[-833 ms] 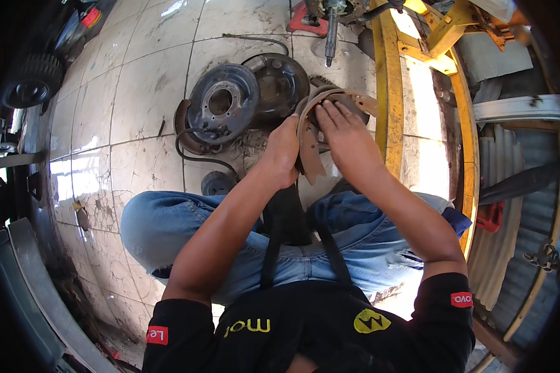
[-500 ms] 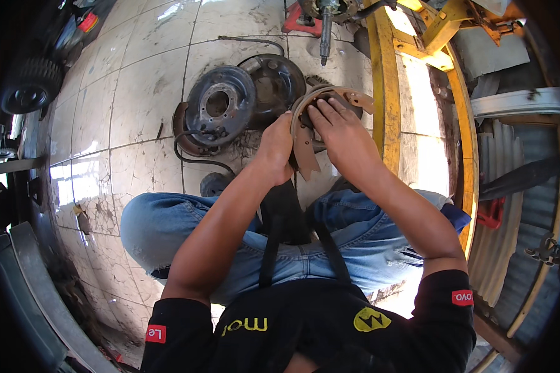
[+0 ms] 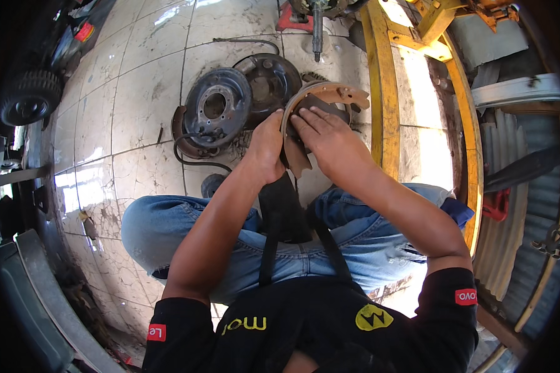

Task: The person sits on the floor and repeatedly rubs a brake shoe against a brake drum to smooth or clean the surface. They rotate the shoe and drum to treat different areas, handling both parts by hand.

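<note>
A curved brown brake shoe [image 3: 336, 93] is held up off the floor in front of me. My left hand [image 3: 267, 146] is closed round its left side, with the thumb hidden behind the rim. Inside the curve, the fingers of my right hand [image 3: 330, 140] press together on a dark flat piece [image 3: 328, 108], whose kind I cannot make out. Just left of the shoe lies a round black backing plate [image 3: 233, 93] with a centre hole, overlapping a second dark round plate [image 3: 274, 67]. Another curved shoe [image 3: 179, 124] shows at its left edge.
A black hose [image 3: 199, 161] bends over the tiled floor near the plates. The yellow steel frame [image 3: 382, 93] stands close on my right. Ahead are a spindle [image 3: 317, 37] and a red stand [image 3: 292, 20]; a tyre [image 3: 31, 96] is at far left.
My right fingers have slid left and nearer along the inside of the brake shoe, baring more of the dark piece. The left hand keeps its grip; the whole view has shifted slightly.
</note>
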A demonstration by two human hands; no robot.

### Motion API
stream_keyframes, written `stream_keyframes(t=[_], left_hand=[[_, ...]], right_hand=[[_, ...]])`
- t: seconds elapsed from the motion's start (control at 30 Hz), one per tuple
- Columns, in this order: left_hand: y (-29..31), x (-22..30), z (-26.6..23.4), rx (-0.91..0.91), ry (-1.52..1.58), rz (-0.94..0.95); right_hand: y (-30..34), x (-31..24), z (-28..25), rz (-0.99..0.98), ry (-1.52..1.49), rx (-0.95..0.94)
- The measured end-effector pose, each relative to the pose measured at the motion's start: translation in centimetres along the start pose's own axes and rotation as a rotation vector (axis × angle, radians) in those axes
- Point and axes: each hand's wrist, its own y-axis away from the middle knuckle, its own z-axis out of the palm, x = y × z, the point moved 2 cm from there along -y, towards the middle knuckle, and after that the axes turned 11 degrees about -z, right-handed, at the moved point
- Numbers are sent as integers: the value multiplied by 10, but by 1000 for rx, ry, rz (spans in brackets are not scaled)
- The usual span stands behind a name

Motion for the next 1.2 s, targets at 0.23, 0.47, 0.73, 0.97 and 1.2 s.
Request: stream_keyframes(t=[0.23,0.47,0.73,0.97,1.2], left_hand=[[-5,1,-5,11,-2,-62],[-8,0,-10,122,-16,-45],[-3,3,-2,128,-14,-28],[-7,2,-7,48,23,-44],[-6,4,-5,-22,40,-54]], right_hand=[[2,5,-20,-39,-269,-102],[10,23,-31,92,-143,33],[3,8,21,75,102,4],[0,3,13,52,75,-15],[2,-7,6,-6,16,-10]])
